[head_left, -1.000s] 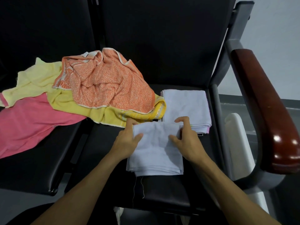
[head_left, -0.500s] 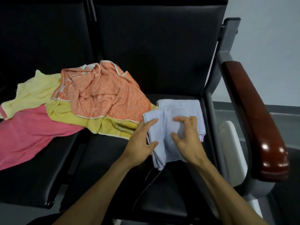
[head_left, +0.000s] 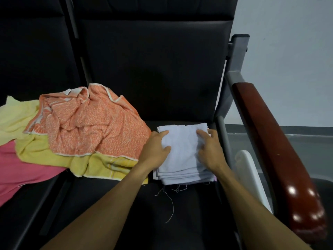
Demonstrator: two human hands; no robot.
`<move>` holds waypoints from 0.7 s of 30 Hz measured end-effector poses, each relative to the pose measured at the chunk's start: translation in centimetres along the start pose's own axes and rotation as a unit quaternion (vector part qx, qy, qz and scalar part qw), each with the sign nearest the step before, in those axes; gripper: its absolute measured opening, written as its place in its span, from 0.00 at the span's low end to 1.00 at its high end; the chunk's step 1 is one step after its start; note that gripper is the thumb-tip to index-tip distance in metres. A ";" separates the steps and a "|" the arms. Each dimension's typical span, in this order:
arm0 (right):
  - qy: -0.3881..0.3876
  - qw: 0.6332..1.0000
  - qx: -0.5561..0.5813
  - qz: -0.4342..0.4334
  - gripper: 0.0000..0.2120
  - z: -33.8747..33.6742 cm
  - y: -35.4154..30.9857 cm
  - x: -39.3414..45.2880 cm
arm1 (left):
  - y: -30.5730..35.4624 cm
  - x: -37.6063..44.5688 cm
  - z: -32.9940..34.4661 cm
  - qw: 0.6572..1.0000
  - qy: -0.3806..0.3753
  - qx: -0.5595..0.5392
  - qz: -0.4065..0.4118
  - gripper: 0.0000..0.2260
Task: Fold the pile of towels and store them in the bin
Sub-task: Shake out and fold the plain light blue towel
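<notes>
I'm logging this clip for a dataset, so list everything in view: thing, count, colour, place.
folded towels: one stack, number of towels unclear, pale blue-white, on the right seat, loose threads at the near edge
orange towel: 1, orange-and-white, crumpled on top of the pile
yellow towel: at least 1, yellow, under the orange towel
pink towel: 1, pink, far left, partly under the yellow
seats: 2, black, side by side
armrest: 1, reddish-brown, right
white object: 1, white, between seat and armrest
left hand: 1, resting on the stack's left side
right hand: 1, resting on the stack's right side
</notes>
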State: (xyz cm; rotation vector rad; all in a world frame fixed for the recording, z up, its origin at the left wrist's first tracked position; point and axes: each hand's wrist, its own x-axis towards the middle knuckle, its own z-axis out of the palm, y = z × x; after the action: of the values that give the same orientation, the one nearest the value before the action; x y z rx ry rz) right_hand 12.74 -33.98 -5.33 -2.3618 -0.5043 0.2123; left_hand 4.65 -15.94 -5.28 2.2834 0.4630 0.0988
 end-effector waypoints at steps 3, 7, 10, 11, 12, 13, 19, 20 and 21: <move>0.086 0.980 -0.178 -0.014 0.22 0.0 -1.8 0.2 | 0.6 0.1 0.1 0.981 0.069 0.175 0.043 0.24; -0.005 0.964 -0.241 -0.110 0.22 1.5 -2.5 0.6 | 1.2 -0.3 2.3 0.967 0.048 0.233 0.093 0.24; -0.060 0.963 -0.252 -0.075 0.26 3.0 -0.2 0.4 | -0.1 -0.2 4.4 0.952 -0.016 0.294 0.087 0.27; -0.051 0.962 -0.259 -0.072 0.27 3.2 0.4 0.3 | -0.6 0.1 4.7 0.950 -0.012 0.298 0.089 0.29; -0.043 0.961 -0.262 -0.071 0.28 3.4 0.7 0.2 | -1.0 0.4 5.0 0.951 -0.008 0.296 0.094 0.31; -0.033 0.962 -0.261 -0.070 0.28 3.5 0.9 0.2 | -1.4 0.7 5.3 0.950 -0.004 0.295 0.102 0.32; -0.024 0.951 -0.303 -0.061 0.28 4.4 0.9 0.7 | -2.0 2.2 5.7 0.956 -0.041 0.277 0.086 0.27; -0.036 0.948 -0.312 -0.056 0.28 4.2 0.7 0.7 | -1.7 2.1 5.2 0.958 -0.057 0.268 0.087 0.27; -0.049 0.947 -0.315 -0.046 0.28 3.8 0.2 0.8 | -1.5 1.8 4.6 0.960 -0.069 0.255 0.094 0.27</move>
State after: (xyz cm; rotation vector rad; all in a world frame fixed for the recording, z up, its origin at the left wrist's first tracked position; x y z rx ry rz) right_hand 12.39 -31.47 -8.27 -2.9459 -0.8271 0.1377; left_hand 6.90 -17.59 -9.66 2.8168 0.2096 -0.0966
